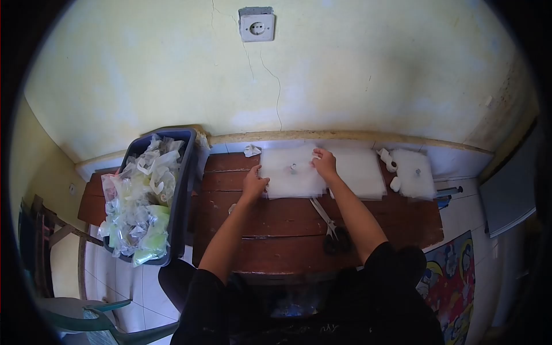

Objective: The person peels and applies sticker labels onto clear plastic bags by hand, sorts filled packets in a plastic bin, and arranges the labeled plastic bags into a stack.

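A stack of whitish, translucent sheets (290,181) lies on the brown wooden table (264,256), with a small light object (293,168) at its middle. My left hand (255,184) is at the stack's left edge, its fingers bent against it. At the upper right edge is my right hand (325,163), fingers curled in at the sheets' border. Beside it on the right is a second whitish stack (356,172). Scissors (329,224) with black handles rest in front of the stacks. A smaller stack (415,178) sits farther right.
A dark bin (185,201) full of crumpled plastic bags (144,201) stands at the left. White rolls (388,162) lie between the right-hand stacks. Crumpled white material (252,150) is near the wall. A green chair (109,322) is at lower left, a colourful mat (451,282) at lower right.
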The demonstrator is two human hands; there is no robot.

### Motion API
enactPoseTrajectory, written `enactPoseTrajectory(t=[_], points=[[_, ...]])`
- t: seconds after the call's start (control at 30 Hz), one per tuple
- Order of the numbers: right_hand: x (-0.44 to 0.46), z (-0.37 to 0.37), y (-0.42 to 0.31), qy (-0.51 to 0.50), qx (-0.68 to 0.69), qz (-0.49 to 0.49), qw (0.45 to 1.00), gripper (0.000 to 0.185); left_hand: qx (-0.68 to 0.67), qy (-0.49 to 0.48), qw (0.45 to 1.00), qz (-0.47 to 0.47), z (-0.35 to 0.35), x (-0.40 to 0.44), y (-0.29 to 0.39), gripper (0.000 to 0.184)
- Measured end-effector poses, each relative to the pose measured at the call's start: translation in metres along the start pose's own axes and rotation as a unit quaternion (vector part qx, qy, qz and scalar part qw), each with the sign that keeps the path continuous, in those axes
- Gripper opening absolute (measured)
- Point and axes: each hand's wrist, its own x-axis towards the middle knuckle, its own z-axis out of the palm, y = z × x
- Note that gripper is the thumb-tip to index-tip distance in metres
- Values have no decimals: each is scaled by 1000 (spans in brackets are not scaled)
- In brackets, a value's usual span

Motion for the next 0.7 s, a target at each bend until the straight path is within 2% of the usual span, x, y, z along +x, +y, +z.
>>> enactPoseTrajectory(t=[0.07, 0.1, 0.17, 0.2, 0.27, 0.3, 0.37, 0.43, 0.5, 0.57, 0.7], points=[[-12, 5, -4, 86, -76, -96, 989, 49, 43, 17, 999, 20, -3, -13, 12, 64], [-10, 1, 0, 86, -83, -96, 988, 49, 36, 15, 999, 19, 2, -12, 15, 64], [-17, 5, 4, 166, -183, -222, 943, 47, 205, 39, 975, 73, -1, -20, 25, 62], [-25, 9, 5, 165, -183, -220, 944, 47, 205, 38, 975, 72, 1, -26, 26, 62], [-46, 18, 3, 175, -245, -273, 914, 46, 302, 143, 922, 197, 8, -38, 25, 52], [-56, 21, 2, 176, -245, -272, 914, 46, 302, 142, 922, 197, 10, -40, 23, 52], [-74, 27, 1, 83, -285, -318, 900, 46, 370, 81, 882, 282, 14, -43, 18, 48], [-81, 34, 10, 63, -327, -312, 890, 47, 395, 61, 871, 286, 18, -42, 5, 46], [-81, 38, 14, 18, -396, -251, 883, 52, 419, 41, 859, 290, 23, -41, -3, 46], [-78, 37, 17, 8, -393, -240, 888, 53, 389, 52, 876, 280, 25, -39, -8, 47], [-80, 37, 12, -8, -421, -208, 883, 57, 386, 78, 870, 296, 30, -40, -12, 46]])
